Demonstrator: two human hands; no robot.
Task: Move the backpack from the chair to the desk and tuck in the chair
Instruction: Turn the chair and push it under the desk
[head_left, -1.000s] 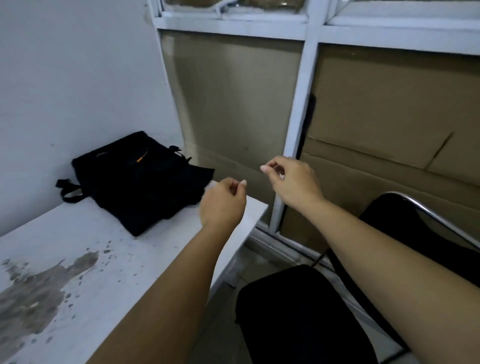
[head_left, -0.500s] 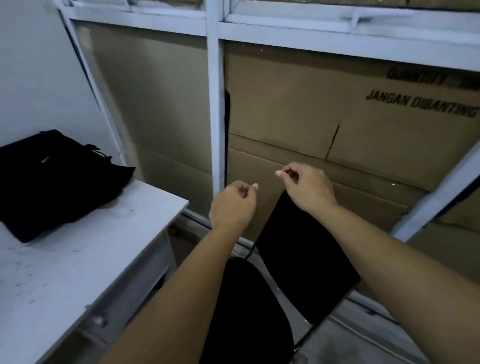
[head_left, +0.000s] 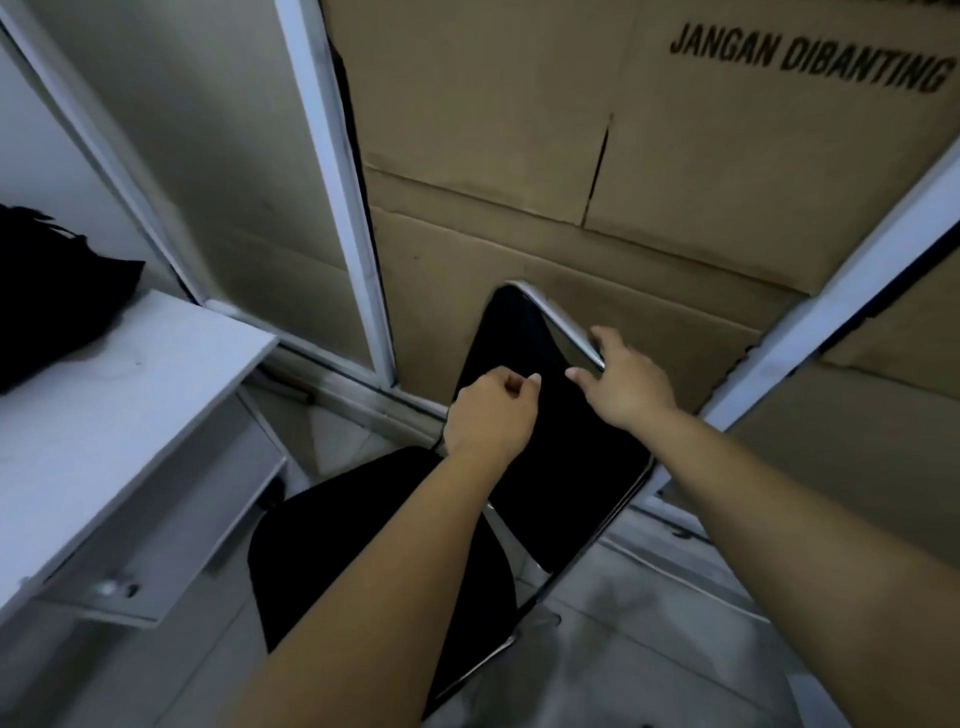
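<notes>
A cramped, makeshift office or storeroom corner is showing here: a worn white desk (head_left: 130, 415) with a drawer is sitting at 9 o'clock, and printed cardboard sheets (head_left: 649, 156) are covering white-framed window panels (head_left: 332, 182) at 12 o'clock.

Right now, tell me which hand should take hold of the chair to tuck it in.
Right. The right hand is open with its fingers already at the metal rail of the chair backrest. The left hand is curled in front of the backrest, gripping nothing. The backpack already lies on the desk.
</notes>
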